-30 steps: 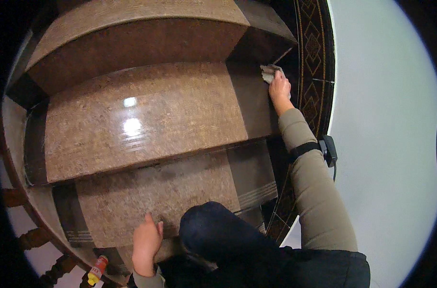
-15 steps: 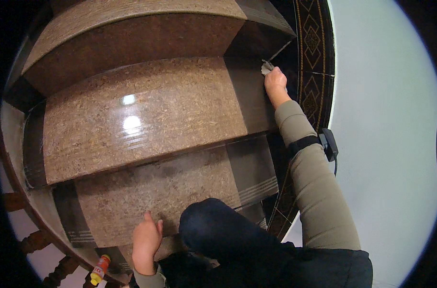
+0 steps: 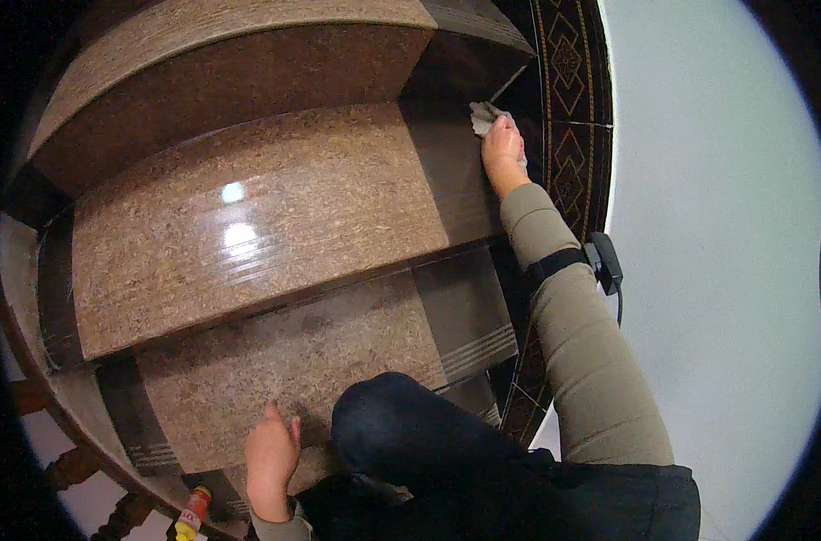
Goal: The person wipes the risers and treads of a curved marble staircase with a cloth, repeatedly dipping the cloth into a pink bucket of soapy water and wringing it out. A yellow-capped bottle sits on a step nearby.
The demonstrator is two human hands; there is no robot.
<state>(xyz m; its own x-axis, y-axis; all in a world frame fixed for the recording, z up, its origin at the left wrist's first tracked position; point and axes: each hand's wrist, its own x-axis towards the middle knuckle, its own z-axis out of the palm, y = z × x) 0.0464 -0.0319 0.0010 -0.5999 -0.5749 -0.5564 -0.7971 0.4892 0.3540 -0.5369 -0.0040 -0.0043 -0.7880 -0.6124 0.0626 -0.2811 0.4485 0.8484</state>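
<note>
My right hand (image 3: pixel 504 149) is closed on a pale, crumpled cloth (image 3: pixel 485 119), pressed against the dark band at the right end of a stair tread (image 3: pixel 266 207). The cloth lies near the back corner, where tread, riser and wall skirting meet. Part of it pokes out past my knuckles. Lower down, my left hand (image 3: pixel 273 449) hovers over or rests on a lower step beside my knee, its fingers apart and nothing in them. Whether it touches the step I cannot tell.
A red-and-yellow bottle (image 3: pixel 192 514) stands at the lower left beside the banister (image 3: pixel 126 509). Along the right runs a patterned dark skirting tile (image 3: pixel 568 171) against a white wall (image 3: pixel 717 225). My bent knee (image 3: pixel 388 415) covers part of the lower step (image 3: pixel 212 379).
The view has shifted a little, so the stairs sit further left. More of the cloth shows around my right hand, still at the corner. My left hand looks much the same.
</note>
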